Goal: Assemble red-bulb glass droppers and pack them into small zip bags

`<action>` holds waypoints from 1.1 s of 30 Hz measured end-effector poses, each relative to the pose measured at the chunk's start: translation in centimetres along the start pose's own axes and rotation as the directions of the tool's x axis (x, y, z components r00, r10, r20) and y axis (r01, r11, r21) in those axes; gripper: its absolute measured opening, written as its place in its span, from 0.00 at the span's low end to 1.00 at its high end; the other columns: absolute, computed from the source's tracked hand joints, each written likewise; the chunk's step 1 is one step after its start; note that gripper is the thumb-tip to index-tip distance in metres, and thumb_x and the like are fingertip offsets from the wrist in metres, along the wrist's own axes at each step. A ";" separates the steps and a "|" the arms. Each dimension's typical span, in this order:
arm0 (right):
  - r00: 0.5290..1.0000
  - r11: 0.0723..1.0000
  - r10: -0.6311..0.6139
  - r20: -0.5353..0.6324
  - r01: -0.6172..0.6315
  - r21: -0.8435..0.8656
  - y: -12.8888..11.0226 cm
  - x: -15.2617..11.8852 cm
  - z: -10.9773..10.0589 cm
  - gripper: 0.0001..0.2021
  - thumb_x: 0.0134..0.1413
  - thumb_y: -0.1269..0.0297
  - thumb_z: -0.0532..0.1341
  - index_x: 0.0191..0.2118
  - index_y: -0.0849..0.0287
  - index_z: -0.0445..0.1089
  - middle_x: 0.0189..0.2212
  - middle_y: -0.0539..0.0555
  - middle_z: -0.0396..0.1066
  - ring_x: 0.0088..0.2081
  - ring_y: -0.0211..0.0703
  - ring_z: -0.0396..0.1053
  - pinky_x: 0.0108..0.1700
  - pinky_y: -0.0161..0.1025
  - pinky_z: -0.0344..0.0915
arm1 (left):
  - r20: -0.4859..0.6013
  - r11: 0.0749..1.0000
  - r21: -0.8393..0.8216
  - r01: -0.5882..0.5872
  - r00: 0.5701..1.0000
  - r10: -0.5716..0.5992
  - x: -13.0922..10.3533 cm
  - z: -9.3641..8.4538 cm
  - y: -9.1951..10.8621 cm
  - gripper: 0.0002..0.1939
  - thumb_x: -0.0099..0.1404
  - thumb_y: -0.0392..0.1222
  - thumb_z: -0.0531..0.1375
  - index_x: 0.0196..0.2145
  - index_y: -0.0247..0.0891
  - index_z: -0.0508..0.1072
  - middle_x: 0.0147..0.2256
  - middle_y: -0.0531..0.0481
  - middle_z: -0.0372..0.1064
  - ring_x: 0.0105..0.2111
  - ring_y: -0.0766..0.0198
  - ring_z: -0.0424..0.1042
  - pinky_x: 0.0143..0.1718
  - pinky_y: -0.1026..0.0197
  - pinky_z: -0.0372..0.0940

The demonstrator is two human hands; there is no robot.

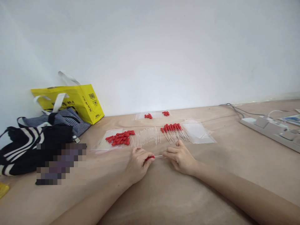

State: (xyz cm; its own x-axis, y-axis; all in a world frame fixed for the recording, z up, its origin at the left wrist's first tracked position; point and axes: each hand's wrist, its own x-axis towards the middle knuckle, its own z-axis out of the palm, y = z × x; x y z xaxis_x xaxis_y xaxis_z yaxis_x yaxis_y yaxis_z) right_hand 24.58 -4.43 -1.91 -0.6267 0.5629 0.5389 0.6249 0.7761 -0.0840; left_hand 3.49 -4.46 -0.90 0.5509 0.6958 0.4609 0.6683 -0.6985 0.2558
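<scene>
Close to the table's front, my left hand pinches a red rubber dropper bulb. A thin clear dropper tube runs from the bulb's end to my right hand, whose fingers are closed on it. Whether the tube sits inside the bulb cannot be made out. Loose red bulbs lie in a pile beyond my left hand. A row of bare clear tubes is spread behind both hands. Several droppers with red bulbs on their tubes lie side by side beyond my right hand.
Clear plastic bags lie at the left and right. Farther back, another bag has small red bulbs on it. A yellow bag, a striped bag and dark cloth fill the left. A power strip is at right.
</scene>
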 end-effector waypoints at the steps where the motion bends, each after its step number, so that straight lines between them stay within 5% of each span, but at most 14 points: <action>1: 1.000 1.000 -0.011 -0.005 0.011 -0.023 0.1 0.0 0.0 0.14 0.48 0.78 0.49 0.34 0.59 0.69 0.23 0.49 0.64 0.25 0.34 0.57 0.33 0.39 0.42 | 0.006 1.000 0.005 -0.012 1.000 0.012 0.0 0.0 0.1 0.09 0.62 0.40 0.50 0.29 0.39 0.68 0.24 0.55 0.69 0.27 0.67 0.66 0.46 0.53 0.49; 33: 0.994 0.993 0.070 0.088 -0.078 0.091 -0.9 0.8 -0.8 0.09 0.55 0.68 0.50 0.32 0.58 0.68 0.26 0.51 0.66 0.31 0.38 0.58 0.33 0.37 0.44 | 0.043 1.000 -0.013 -0.028 0.999 0.029 0.2 0.0 0.5 0.08 0.61 0.39 0.50 0.28 0.39 0.67 0.24 0.54 0.69 0.28 0.66 0.66 0.46 0.52 0.47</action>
State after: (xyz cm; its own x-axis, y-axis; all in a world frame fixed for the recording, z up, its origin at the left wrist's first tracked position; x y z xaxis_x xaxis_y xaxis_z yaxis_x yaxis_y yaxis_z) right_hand 23.93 -4.95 -0.73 -0.6195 0.6390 0.4560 0.6272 0.7522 -0.2019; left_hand 3.94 -4.68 -0.71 0.5908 0.6818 0.4313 0.6460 -0.7201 0.2533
